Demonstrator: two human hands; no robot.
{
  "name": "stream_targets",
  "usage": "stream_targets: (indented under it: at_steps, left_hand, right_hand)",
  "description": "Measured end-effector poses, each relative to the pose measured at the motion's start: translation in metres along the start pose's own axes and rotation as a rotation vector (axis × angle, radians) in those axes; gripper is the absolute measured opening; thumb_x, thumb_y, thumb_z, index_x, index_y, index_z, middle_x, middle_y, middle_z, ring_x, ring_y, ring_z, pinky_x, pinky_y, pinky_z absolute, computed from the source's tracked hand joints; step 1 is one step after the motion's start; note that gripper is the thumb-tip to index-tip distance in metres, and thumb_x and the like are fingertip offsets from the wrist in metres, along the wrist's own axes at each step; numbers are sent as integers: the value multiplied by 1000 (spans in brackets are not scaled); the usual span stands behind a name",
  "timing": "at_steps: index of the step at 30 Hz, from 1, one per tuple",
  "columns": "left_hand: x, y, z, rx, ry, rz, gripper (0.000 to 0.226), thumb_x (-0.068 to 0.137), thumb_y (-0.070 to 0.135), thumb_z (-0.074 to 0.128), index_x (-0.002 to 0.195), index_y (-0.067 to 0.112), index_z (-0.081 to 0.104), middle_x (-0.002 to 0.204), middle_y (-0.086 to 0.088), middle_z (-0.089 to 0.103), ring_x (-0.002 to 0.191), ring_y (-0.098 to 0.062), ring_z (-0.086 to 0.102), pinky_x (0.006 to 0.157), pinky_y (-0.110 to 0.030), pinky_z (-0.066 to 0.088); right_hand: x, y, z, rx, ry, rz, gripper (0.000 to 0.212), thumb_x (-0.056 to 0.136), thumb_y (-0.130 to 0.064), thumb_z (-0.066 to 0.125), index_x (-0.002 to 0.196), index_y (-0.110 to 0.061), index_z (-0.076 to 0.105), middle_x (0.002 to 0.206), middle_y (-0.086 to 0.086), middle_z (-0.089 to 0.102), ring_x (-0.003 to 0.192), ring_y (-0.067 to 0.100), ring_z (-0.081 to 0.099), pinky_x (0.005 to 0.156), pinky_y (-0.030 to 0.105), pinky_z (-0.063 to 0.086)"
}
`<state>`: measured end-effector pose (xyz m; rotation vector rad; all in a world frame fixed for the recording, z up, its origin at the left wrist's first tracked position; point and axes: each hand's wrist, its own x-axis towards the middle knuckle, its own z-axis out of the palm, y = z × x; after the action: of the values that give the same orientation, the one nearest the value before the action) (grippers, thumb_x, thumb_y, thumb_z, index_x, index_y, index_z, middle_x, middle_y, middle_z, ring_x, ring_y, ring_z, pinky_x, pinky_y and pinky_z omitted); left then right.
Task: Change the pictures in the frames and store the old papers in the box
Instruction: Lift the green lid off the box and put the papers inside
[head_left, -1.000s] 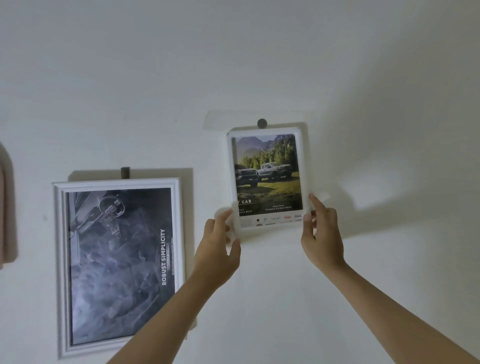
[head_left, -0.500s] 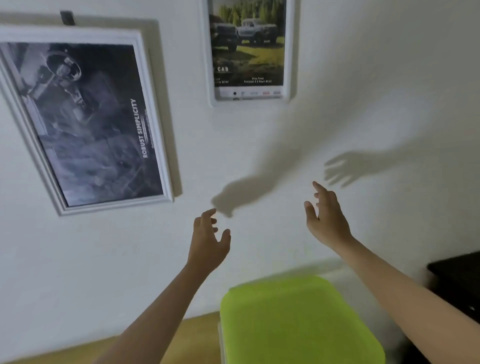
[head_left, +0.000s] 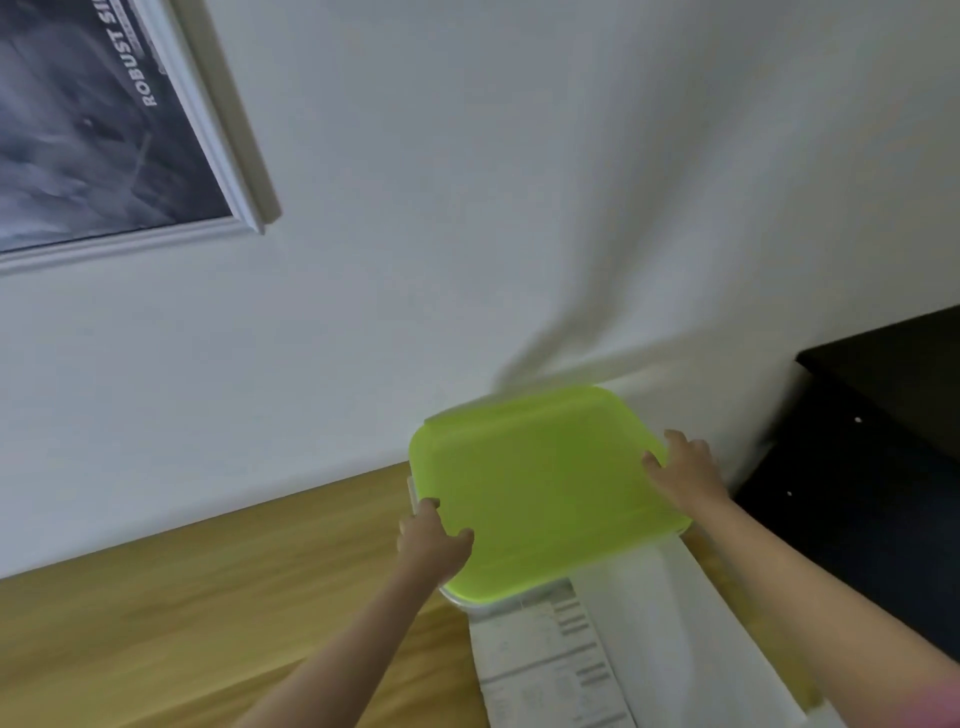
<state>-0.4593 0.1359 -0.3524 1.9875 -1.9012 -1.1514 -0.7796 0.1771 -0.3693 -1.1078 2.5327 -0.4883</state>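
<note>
A box with a lime-green lid (head_left: 540, 488) sits on the wooden floor against the white wall. My left hand (head_left: 434, 540) grips the lid's near-left edge, thumb on top. My right hand (head_left: 685, 470) holds the lid's right edge. The lid looks slightly tilted; the clear box rim (head_left: 467, 603) shows beneath its near edge. White printed papers (head_left: 550, 665) lie on the floor just in front of the box. A white-framed dark picture (head_left: 104, 135) hangs on the wall at the upper left, partly cut off by the view's edge.
A black piece of furniture (head_left: 872, 457) stands close to the right of the box. The wooden floor (head_left: 208, 613) stretches to the left. The view is blurred by motion.
The view dropped from the wall frames to the floor. Both hands let go of the small car picture frame, came down empty, and now grip the green lid's sides.
</note>
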Motion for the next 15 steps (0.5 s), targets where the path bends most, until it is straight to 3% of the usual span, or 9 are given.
stream_targets:
  at_steps: [5,15]
  left_hand:
    - [-3,0,2,4,12,-4,69,82,31,62,140,12,30,135,-16,40,127,-31,39,105,-42,38]
    - [-9,-3,1,-89,53,21,69,81,26,65,141,16,33,140,-11,38,127,-29,41,103,-39,40]
  right_hand:
    - [-2,4,18,62,-57,36,61,90,-47,50,139,-14,35,129,23,41,123,42,39,101,44,38]
    - [-17,1,23,133,122,28,58,82,-43,63,131,-19,45,118,22,47,120,38,38,95,44,41]
